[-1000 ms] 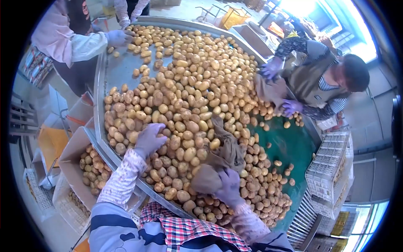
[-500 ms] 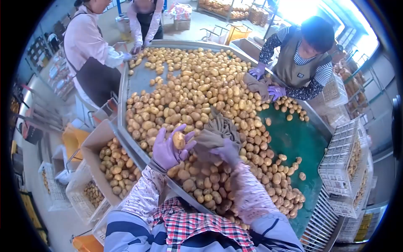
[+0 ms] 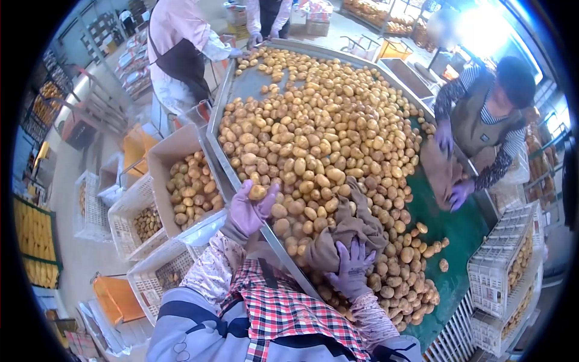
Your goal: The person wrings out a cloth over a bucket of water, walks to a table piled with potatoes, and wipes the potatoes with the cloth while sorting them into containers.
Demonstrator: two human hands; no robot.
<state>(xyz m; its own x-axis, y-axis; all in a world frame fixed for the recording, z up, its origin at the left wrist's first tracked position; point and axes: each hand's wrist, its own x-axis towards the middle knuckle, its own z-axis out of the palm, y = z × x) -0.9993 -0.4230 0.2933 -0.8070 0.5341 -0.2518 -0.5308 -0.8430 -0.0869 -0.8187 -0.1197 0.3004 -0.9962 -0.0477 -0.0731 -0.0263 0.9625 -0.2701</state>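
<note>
In a purple glove, my left hand (image 3: pixel 248 211) holds a potato (image 3: pixel 257 192) between thumb and fingers above the table's left edge. My right hand (image 3: pixel 351 268), also gloved, lies with fingers spread on a crumpled brown cloth (image 3: pixel 356 226). That cloth rests over a heap of potatoes (image 3: pixel 325 139) covering much of the metal-rimmed sorting table (image 3: pixel 212 136). Whatever lies under the cloth is hidden.
A cardboard box of potatoes (image 3: pixel 158 175) stands left of the table, beside white crates (image 3: pixel 145 277). Across the green surface (image 3: pixel 449 280), a co-worker's gloved hands (image 3: pixel 461 194) handle another brown cloth (image 3: pixel 439 175). Stacked crates (image 3: pixel 488 271) stand right. Two more people work at the far end.
The view has swung left. My left hand still holds a potato, now nearer the table's edge. My right hand's fingers are now spread over the cloth. The co-worker's cloth has moved towards the table's right edge.
</note>
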